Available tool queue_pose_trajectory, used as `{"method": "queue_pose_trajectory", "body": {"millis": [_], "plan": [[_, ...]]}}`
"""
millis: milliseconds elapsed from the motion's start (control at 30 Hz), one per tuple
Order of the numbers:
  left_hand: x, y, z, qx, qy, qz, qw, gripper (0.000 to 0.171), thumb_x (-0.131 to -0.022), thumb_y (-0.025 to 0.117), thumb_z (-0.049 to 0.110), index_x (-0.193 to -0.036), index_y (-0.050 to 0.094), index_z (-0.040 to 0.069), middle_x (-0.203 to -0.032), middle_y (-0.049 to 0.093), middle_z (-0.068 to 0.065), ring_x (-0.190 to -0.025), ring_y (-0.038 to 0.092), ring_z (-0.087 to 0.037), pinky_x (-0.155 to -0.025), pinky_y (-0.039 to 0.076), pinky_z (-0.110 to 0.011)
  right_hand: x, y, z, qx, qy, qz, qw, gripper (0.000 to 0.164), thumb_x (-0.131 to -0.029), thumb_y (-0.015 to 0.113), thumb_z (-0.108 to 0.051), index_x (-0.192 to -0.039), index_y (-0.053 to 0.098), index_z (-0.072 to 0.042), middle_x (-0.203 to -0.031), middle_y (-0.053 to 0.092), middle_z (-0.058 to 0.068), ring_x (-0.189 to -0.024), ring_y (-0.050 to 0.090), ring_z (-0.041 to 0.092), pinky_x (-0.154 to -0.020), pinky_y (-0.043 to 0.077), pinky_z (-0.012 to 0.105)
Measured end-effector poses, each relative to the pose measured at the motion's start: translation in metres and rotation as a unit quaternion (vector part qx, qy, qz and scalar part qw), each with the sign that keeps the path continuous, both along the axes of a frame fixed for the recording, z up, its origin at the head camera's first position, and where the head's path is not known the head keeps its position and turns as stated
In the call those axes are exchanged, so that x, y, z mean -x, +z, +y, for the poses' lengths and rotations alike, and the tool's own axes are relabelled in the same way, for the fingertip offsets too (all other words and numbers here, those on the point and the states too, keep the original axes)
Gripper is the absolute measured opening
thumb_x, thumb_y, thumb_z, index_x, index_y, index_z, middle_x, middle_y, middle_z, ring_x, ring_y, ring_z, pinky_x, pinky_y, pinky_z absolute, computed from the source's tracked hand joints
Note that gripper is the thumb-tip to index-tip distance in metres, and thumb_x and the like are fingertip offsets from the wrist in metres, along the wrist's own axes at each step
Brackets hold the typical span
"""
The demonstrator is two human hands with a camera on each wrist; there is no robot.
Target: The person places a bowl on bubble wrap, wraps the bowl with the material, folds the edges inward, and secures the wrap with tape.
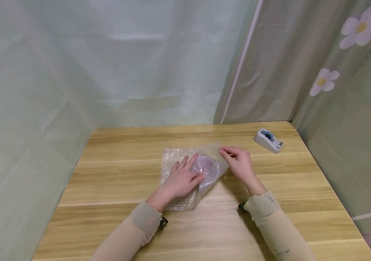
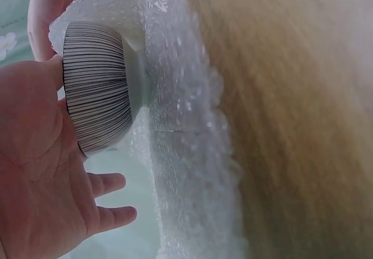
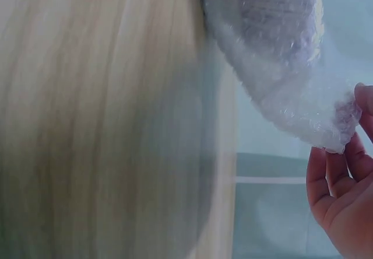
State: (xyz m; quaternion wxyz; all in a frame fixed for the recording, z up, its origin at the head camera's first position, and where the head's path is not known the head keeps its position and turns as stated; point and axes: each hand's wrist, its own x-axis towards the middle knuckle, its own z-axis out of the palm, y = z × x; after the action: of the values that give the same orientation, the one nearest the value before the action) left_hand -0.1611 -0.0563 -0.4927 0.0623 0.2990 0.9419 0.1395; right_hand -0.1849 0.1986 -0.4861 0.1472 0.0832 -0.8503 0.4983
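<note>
A bowl with thin dark stripes [image 2: 96, 84] stands upright on a sheet of bubble wrap [image 1: 183, 206], its foot against the wrap. My left hand [image 1: 182, 179] lies over the bowl's left side with fingers spread and mostly straight, touching the rim. At the right, my right hand [image 1: 240, 165] pinches a corner of the wrap between thumb and fingers. That corner is lifted off the table and partly covers the bowl's right side, as the right wrist view [image 3: 344, 116] also shows.
A pale tape dispenser [image 1: 268, 140] stands at the back right of the wooden table [image 1: 113, 181]. Light green curtains [image 1: 139, 65] hang behind the table and along its sides.
</note>
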Motion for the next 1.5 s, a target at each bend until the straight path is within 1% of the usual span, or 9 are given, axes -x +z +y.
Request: {"method": "queue_pose_trajectory", "body": {"millis": [67, 300, 467, 633, 833, 1067, 1233, 1367, 1500], "plan": [[0.000, 0.000, 0.000, 0.000, 0.000, -0.001, 1.0000, 0.056, -0.102, 0.026, 0.062, -0.128, 0.068, 0.036, -0.168, 0.003, -0.002, -0.149, 0.011, -0.043, -0.114, 0.016, -0.067, -0.003, 0.003, -0.003, -0.006, 0.008, 0.012, 1.000, 0.023, -0.094, 0.071, -0.027, -0.108, 0.077, -0.010, -0.107, 0.073, 0.005, -0.095, 0.067, 0.019, -0.081, 0.057, 0.039], [-0.001, 0.003, 0.000, -0.010, -0.001, -0.002, 0.9999, 0.053, -0.103, 0.029, 0.060, -0.128, 0.068, 0.035, -0.168, 0.006, -0.003, -0.149, 0.011, -0.042, -0.114, 0.016, -0.067, -0.008, 0.009, -0.010, -0.024, 0.023, 0.046, 0.998, 0.021, -0.094, 0.070, -0.023, -0.108, 0.076, -0.008, -0.104, 0.072, 0.003, -0.093, 0.066, 0.016, -0.080, 0.058, 0.040], [-0.001, 0.001, 0.000, -0.011, 0.000, 0.000, 0.9999, 0.050, -0.103, 0.032, 0.058, -0.128, 0.068, 0.034, -0.168, 0.005, -0.002, -0.149, 0.010, -0.042, -0.114, 0.016, -0.068, -0.010, 0.012, -0.012, -0.027, 0.031, 0.067, 0.997, 0.020, -0.094, 0.071, -0.020, -0.108, 0.076, -0.006, -0.102, 0.073, 0.006, -0.090, 0.066, 0.019, -0.078, 0.058, 0.046], [0.000, 0.002, 0.000, -0.008, -0.001, 0.002, 1.0000, 0.049, -0.103, 0.033, 0.057, -0.127, 0.069, 0.034, -0.167, 0.004, -0.002, -0.150, 0.008, -0.041, -0.114, 0.015, -0.067, -0.013, 0.014, -0.014, -0.038, 0.037, 0.067, 0.996, 0.020, -0.094, 0.071, -0.019, -0.109, 0.075, -0.008, -0.102, 0.073, 0.003, -0.088, 0.066, 0.017, -0.076, 0.058, 0.045], [-0.001, 0.003, 0.001, -0.004, -0.003, 0.002, 1.0000, 0.050, -0.103, 0.032, 0.059, -0.128, 0.068, 0.034, -0.167, 0.003, -0.002, -0.151, 0.003, -0.039, -0.115, 0.013, -0.067, -0.017, 0.017, -0.017, -0.054, 0.062, 0.079, 0.993, 0.017, -0.093, 0.072, -0.016, -0.107, 0.075, -0.007, -0.100, 0.073, 0.003, -0.087, 0.066, 0.016, -0.074, 0.058, 0.041], [0.000, 0.000, 0.001, -0.001, -0.008, 0.001, 1.0000, 0.054, -0.102, 0.029, 0.062, -0.130, 0.066, 0.036, -0.168, 0.000, -0.002, -0.151, 0.001, -0.038, -0.115, 0.012, -0.067, -0.019, 0.016, -0.019, -0.059, 0.067, 0.083, 0.993, 0.016, -0.093, 0.071, -0.016, -0.106, 0.076, -0.008, -0.100, 0.073, 0.004, -0.087, 0.067, 0.017, -0.074, 0.058, 0.042], [0.000, 0.002, -0.001, -0.007, -0.016, -0.004, 0.9998, 0.058, -0.099, 0.029, 0.069, -0.131, 0.065, 0.037, -0.167, 0.000, -0.002, -0.151, 0.002, -0.040, -0.114, 0.011, -0.068, -0.020, 0.018, -0.019, -0.059, 0.068, 0.079, 0.993, 0.016, -0.094, 0.071, -0.017, -0.107, 0.075, -0.009, -0.098, 0.073, 0.002, -0.087, 0.067, 0.016, -0.075, 0.058, 0.042], [0.002, 0.002, -0.003, 0.001, -0.027, -0.007, 0.9996, 0.067, -0.092, 0.031, 0.078, -0.132, 0.064, 0.037, -0.167, -0.002, -0.002, -0.151, 0.000, -0.040, -0.114, 0.011, -0.068, -0.021, 0.019, -0.020, -0.062, 0.070, 0.066, 0.993, 0.016, -0.094, 0.071, -0.019, -0.108, 0.074, -0.011, -0.096, 0.072, -0.002, -0.085, 0.065, 0.013, -0.075, 0.058, 0.038], [0.004, 0.001, -0.004, 0.015, -0.031, -0.011, 0.9993, 0.075, -0.084, 0.032, 0.086, -0.134, 0.063, 0.039, -0.167, -0.006, -0.001, -0.151, -0.003, -0.037, -0.115, 0.009, -0.067, -0.022, 0.018, -0.020, -0.062, 0.082, 0.057, 0.993, 0.018, -0.095, 0.070, -0.019, -0.110, 0.074, -0.011, -0.097, 0.071, -0.002, -0.086, 0.065, 0.013, -0.075, 0.058, 0.038]]}}
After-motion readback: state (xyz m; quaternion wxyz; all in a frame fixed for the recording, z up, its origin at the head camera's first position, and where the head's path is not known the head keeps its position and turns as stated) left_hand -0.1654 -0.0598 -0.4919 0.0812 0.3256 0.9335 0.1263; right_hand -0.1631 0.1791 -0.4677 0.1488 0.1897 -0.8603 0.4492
